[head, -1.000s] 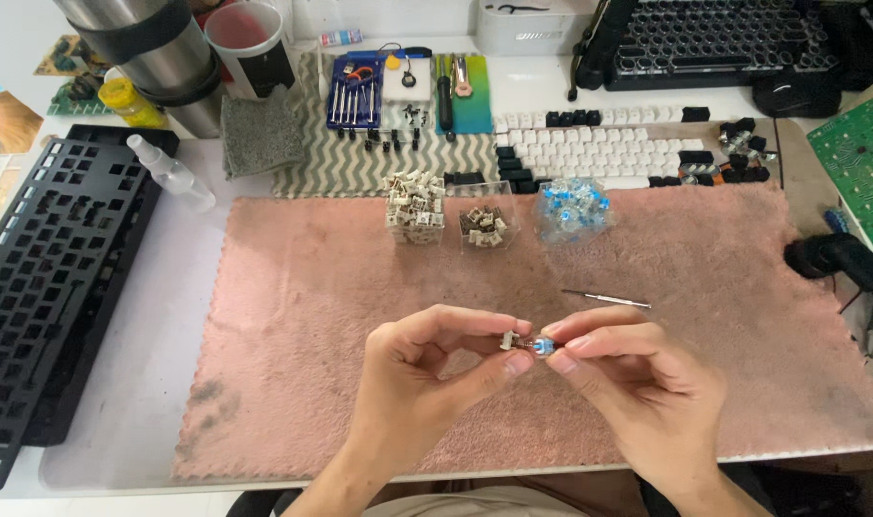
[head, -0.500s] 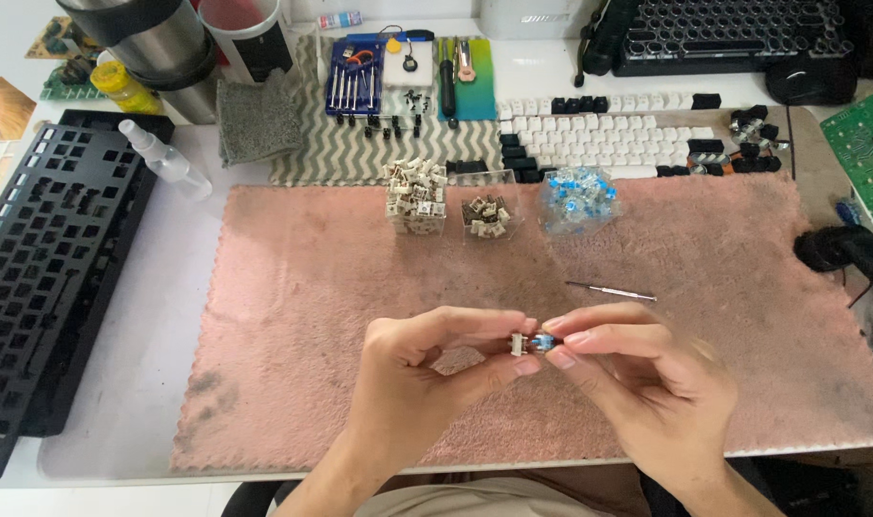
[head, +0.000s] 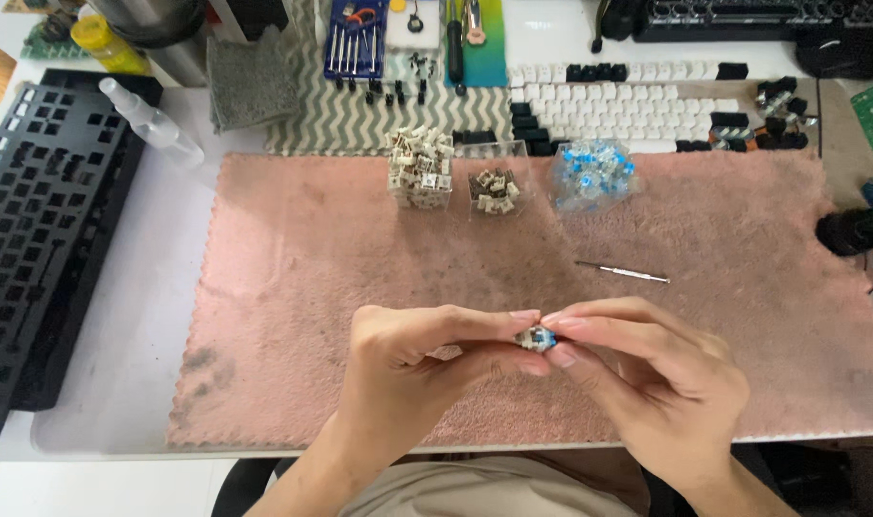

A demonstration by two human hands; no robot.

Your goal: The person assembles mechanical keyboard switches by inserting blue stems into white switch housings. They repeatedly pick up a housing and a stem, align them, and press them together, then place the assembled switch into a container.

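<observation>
Over the front of a pink mat (head: 293, 287), my left hand (head: 412, 359) and my right hand (head: 647, 369) meet fingertip to fingertip. Both pinch one small keyboard switch (head: 535, 338) with a blue stem and a pale housing. The switch is mostly hidden by the fingers. A thin metal pick tool (head: 623, 273) lies on the mat just beyond my right hand.
Three small clear containers sit at the mat's far edge: beige switches (head: 420, 170), a few beige parts (head: 495, 190), blue switches (head: 592, 172). A black keyboard frame (head: 44, 230) lies left, next to a spray bottle (head: 154, 123). White and black keycaps (head: 628, 105) and a screwdriver set (head: 355, 38) lie behind.
The view has shifted slightly; my hands stay together on the switch, with only small finger movement around it.
</observation>
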